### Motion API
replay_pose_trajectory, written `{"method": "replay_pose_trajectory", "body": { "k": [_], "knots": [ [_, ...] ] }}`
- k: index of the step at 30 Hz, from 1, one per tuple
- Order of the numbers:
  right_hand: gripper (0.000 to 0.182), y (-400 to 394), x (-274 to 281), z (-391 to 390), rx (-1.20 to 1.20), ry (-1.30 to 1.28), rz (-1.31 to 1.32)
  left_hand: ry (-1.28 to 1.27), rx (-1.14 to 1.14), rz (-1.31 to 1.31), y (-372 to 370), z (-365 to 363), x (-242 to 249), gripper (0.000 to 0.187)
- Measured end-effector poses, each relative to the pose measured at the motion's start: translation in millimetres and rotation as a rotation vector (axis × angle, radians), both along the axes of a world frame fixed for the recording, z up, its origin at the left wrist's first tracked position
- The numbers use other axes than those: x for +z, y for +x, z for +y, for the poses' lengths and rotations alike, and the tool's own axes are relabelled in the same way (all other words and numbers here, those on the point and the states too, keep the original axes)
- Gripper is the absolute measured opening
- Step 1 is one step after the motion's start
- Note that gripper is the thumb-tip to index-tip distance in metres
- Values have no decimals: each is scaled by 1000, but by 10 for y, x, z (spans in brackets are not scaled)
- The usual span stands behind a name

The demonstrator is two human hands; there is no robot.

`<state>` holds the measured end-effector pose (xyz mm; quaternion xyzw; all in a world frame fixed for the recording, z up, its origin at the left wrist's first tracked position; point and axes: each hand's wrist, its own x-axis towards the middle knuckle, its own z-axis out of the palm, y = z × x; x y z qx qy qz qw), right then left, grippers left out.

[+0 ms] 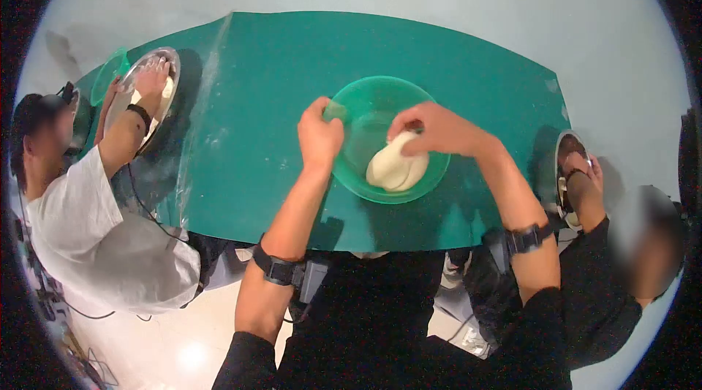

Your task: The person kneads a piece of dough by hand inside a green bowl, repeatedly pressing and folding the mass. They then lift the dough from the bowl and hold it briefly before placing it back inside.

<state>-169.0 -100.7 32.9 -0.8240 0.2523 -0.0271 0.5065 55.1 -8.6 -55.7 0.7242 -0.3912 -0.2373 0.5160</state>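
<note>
A green translucent plastic bowl (358,90) stands on the green table in front of me. My left hand (320,134) grips the bowl's left rim, thumb and fingers closed around the edge. Inside the bowl, toward its lower right, sits a smooth pale lump of dough (395,169). My right hand (442,130) reaches over the right rim and pinches the top of the dough between thumb and fingers. The upper part of the dough is stretched up toward those fingers. Its underside is hidden.
The green table (270,54) has a clear plastic strip at left. A person at left presses into a metal basin (170,61), with a green container (110,68) behind it. At right, another person has both hands in a metal basin (563,138).
</note>
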Motion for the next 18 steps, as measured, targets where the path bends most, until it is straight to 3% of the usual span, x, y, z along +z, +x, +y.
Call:
{"method": "replay_pose_trajectory", "body": {
  "k": [3, 6, 9, 12, 15, 18],
  "knots": [
    [34, 162, -394, -181, 3, -36, 84, 36, -53, 22, 27, 8, 118, 23],
    [30, 280, -648, -296, 13, 56, -17, 7, -39, 47, 69, -19, 51, 23],
    [34, 444, -700, -139, -414, 242, 186, -22, -31, 12, 70, -29, -41, 24],
    [36, 465, -911, -92, -328, 86, 112, 4, -30, 43, 54, -56, -32, 25],
    [39, 560, -851, 303, -236, -548, 182, 6, -36, 37, 63, -89, -54, 24],
    [34, 497, -661, 589, -6, -883, 111, 19, -54, 28, 44, -122, 37, 25]
  ]
}}
